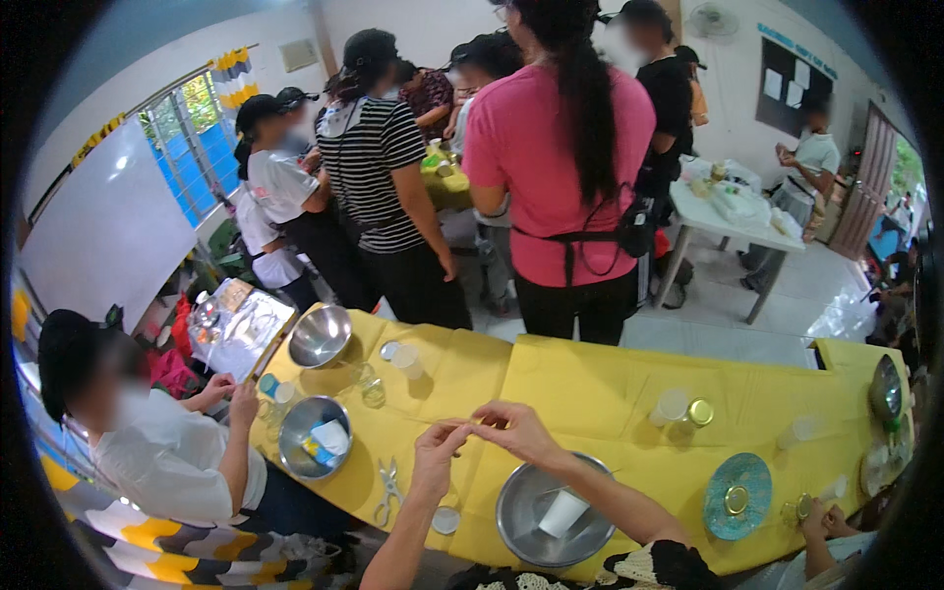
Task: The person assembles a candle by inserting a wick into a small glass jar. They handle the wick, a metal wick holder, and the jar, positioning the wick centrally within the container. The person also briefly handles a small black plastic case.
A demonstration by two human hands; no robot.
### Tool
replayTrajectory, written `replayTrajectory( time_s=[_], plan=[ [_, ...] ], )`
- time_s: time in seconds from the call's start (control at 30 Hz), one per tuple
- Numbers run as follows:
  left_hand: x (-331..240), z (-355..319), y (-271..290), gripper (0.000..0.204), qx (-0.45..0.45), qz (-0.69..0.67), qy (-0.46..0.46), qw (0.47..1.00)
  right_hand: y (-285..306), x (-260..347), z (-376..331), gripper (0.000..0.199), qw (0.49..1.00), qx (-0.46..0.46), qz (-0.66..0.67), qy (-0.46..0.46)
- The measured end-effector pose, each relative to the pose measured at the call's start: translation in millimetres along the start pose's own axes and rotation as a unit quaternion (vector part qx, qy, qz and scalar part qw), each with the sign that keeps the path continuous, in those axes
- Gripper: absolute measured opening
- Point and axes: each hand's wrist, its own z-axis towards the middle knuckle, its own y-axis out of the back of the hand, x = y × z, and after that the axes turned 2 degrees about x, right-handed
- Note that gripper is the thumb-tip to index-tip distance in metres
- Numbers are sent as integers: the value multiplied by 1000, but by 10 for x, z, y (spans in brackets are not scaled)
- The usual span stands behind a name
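My left hand (pixel 439 440) and right hand (pixel 516 429) meet fingertip to fingertip, pinched narrow, just above the steel bowl (pixel 526 536).

Shiny metal bowl (pixel 554 513) – on a smooth, matt yellow table cover (pixel 580 383).

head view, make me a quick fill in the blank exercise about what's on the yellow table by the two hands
1. The left hand and right hand meet fingertip to fingertip above a table covered in a ____ cloth.
2. Under the right forearm, the steel bowl holds a white ____.
3. Left of the left hand lies a pair of ____ on the cloth.
4. The teal plate carries a small ____-coloured lid at its middle.

Missing words: yellow; cup; scissors; gold
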Motion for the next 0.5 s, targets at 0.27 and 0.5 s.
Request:
replayTrajectory(
  time_s=[0.27, 0.5],
  plan=[
    [-38, -25, 214, 10, 11, -36, -19, 999, -156, 78, 44, 21, 998, 49, 19, 22],
    [-194, -85, 410, 13, 18, -5, -40, 999, -301, 210, 75, 18, 993, 90, -13, 74]
  ],
)
